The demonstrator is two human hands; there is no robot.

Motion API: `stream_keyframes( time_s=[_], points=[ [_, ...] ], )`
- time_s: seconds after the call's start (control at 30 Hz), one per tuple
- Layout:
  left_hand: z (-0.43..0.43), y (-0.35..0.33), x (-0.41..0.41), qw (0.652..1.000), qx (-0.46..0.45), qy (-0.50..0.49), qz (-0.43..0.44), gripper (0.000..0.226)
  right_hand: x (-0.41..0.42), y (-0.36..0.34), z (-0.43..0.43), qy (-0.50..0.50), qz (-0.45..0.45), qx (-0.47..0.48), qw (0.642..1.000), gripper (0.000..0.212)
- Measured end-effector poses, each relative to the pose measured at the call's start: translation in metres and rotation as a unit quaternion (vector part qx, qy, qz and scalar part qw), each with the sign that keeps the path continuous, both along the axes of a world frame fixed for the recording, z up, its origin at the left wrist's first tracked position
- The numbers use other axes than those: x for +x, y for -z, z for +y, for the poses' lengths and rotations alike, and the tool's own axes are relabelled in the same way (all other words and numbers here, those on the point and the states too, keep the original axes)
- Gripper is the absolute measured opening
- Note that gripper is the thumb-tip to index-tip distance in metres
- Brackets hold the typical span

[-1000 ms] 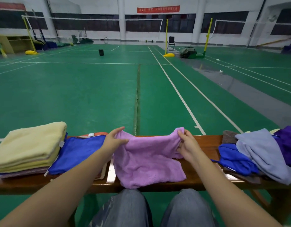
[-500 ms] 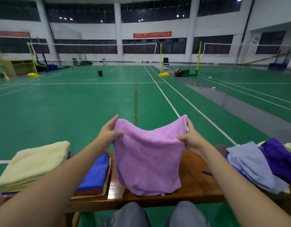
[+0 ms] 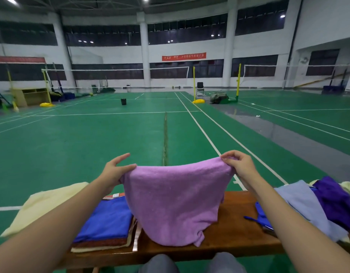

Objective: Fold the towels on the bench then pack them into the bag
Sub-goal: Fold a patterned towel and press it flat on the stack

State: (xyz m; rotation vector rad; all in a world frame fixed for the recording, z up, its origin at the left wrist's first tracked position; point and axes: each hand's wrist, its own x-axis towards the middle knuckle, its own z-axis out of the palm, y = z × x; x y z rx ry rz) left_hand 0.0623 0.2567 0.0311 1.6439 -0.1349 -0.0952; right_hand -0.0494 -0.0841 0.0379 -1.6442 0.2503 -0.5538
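On my feed the fingers [image 3: 228,154] of the right hand [image 3: 239,164] were curled together, pinching the upper right corner of the lilac towel [image 3: 174,200]. The left hand [image 3: 116,170] held the upper left corner under its thumb, with its longer fingers stretched up and forward above the cloth. Between the two hands the towel's top edge ran nearly level, sagging a little in the middle. The rest hung down in front of me as a broad sheet. Its bunched lower hem touched the wooden table [image 3: 235,229] near the near edge, roughly at the table's middle. Just left of the hanging cloth I saw a folded blue towel [image 3: 109,219] lying flat on top of a rust-coloured towel [image 3: 103,242] and a cream one beneath that, all stacked square. Further left, partly behind my left forearm, sat a thicker folded pale yellow towel [image 3: 42,205]. On the right end of the table lay an unfolded heap: a grey-blue towel [image 3: 306,205] draped over the front, a dark purple towel [image 3: 333,200] behind it, and a bright blue cloth [image 3: 261,217] poking out from under my right forearm. My knees [image 3: 160,263] showed below the table's near edge. Beyond the table the green court floor [image 3: 91,144] stretched away to the far wall.
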Motion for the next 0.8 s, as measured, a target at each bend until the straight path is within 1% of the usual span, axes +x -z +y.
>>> stream_keyframes(
  time_s=[0.1, 0.13, 0.17, 0.2, 0.23, 0.27, 0.3, 0.33, 0.4, 0.47, 0.53, 0.6, 0.67, 0.73, 0.77, 0.8],
  points=[
    [0.003, -0.005, -0.001, 1.0, -0.013, 0.019, 0.02, 0.044, -0.005, -0.006, -0.008, -0.027, 0.004, 0.033, 0.999, 0.02],
    [0.003, -0.008, -0.001, 0.999, -0.023, 0.02, 0.02, 0.045, -0.007, -0.007, -0.01, -0.054, 0.013, 0.036, 0.998, 0.03],
    [0.001, -0.01, -0.001, 0.999, -0.035, 0.02, 0.018, 0.045, -0.007, -0.008, -0.013, -0.084, 0.027, 0.029, 0.996, 0.047],
    [-0.001, -0.013, -0.001, 0.998, -0.05, 0.021, 0.016, 0.046, -0.007, -0.008, -0.016, -0.107, 0.045, 0.004, 0.993, 0.065],
    [-0.002, -0.016, -0.001, 0.998, -0.064, 0.022, 0.016, 0.047, -0.007, -0.009, -0.017, -0.117, 0.066, -0.04, 0.99, 0.078],
    [-0.004, -0.018, -0.002, 0.997, -0.072, 0.024, 0.017, 0.047, -0.007, -0.009, -0.018, -0.117, 0.084, -0.092, 0.985, 0.084],
    [-0.004, -0.02, -0.002, 0.997, -0.074, 0.024, 0.016, 0.047, -0.008, -0.011, -0.018, -0.112, 0.097, -0.139, 0.979, 0.084],
    [-0.005, -0.021, -0.003, 0.997, -0.069, 0.023, 0.011, 0.047, -0.009, -0.013, -0.018, -0.1, 0.111, -0.176, 0.973, 0.081],
    [-0.005, -0.022, -0.006, 0.999, -0.043, 0.015, -0.019, 0.049, -0.011, -0.015, -0.016, -0.074, 0.123, -0.219, 0.965, 0.067],
    [-0.007, -0.023, -0.009, 0.998, -0.021, 0.003, -0.06, 0.054, -0.011, -0.015, -0.015, -0.041, 0.104, -0.245, 0.963, 0.049],
    [-0.009, -0.022, -0.009, 0.996, -0.028, -0.009, -0.08, 0.056, -0.01, -0.012, -0.015, 0.002, 0.074, -0.246, 0.966, 0.033],
    [-0.01, -0.022, -0.008, 0.996, -0.047, -0.017, -0.076, 0.052, -0.007, -0.008, -0.016, 0.039, 0.063, -0.21, 0.975, 0.023],
    [-0.01, -0.021, -0.007, 0.996, -0.054, -0.018, -0.07, 0.044, -0.007, -0.004, -0.017, 0.051, 0.068, -0.109, 0.99, 0.017],
    [-0.011, -0.018, -0.009, 0.997, -0.047, -0.02, -0.064, 0.034, -0.01, -0.002, -0.016, 0.016, 0.077, 0.003, 0.997, 0.017],
    [-0.011, -0.015, -0.009, 0.997, -0.042, -0.021, -0.058, 0.029, -0.012, -0.002, -0.015, -0.011, 0.076, 0.027, 0.997, 0.017],
    [-0.011, -0.012, -0.01, 0.998, -0.032, -0.021, -0.05, 0.025, -0.014, -0.003, -0.014, -0.035, 0.074, 0.027, 0.996, 0.017]
  ],
)
